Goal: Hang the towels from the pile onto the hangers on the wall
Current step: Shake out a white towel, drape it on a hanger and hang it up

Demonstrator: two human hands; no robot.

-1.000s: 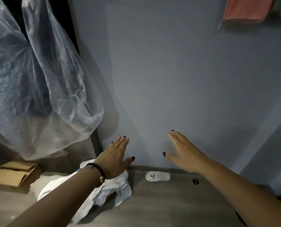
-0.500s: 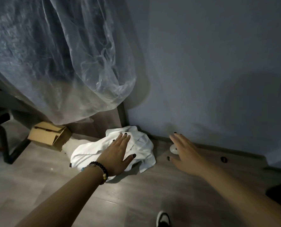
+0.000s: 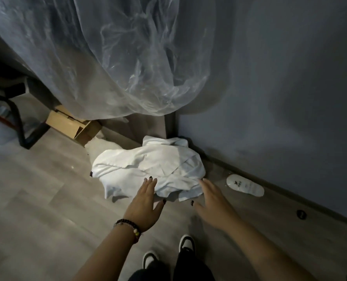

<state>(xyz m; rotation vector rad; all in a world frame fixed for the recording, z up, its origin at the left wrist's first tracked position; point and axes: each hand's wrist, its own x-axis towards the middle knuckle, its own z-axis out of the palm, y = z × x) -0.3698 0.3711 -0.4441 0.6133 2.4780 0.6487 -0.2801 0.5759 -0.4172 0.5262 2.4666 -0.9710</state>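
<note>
A crumpled pile of white towels (image 3: 148,169) lies on the pale grey wood-grain floor (image 3: 37,199), pushed up near the corner where a dark upright post (image 3: 170,126) meets the matte blue-grey wall (image 3: 280,88); the cloth looks soft and thin, thrown into loose folds and creases, with a small dark tag at its left edge. Both hands reach down toward its near edge. The left hand (image 3: 146,205) is spread flat with fingers straight and thumb out, dark-painted nails showing, its fingertips over the front fold of the towels and holding nothing; whether they touch the cloth cannot be told. A beaded bracelet (image 3: 128,227) of dark round beads with one pale bead circles that wrist. The right hand (image 3: 213,203) is blurred, also spread with straight fingers and gripping nothing, its fingertips just at the right front corner of the pile. A large sheet of clear, wrinkled plastic (image 3: 118,57) hangs in glossy folds above the towels. Left of the pile sits a brown cardboard box (image 3: 71,124) with an open flap. To the right, a smooth white oval object (image 3: 244,185) lies on the floor beside the skirting, bearing a small dark mark and faint print too small to read. Two dark shoes (image 3: 168,252) with white edges show at the bottom
</note>
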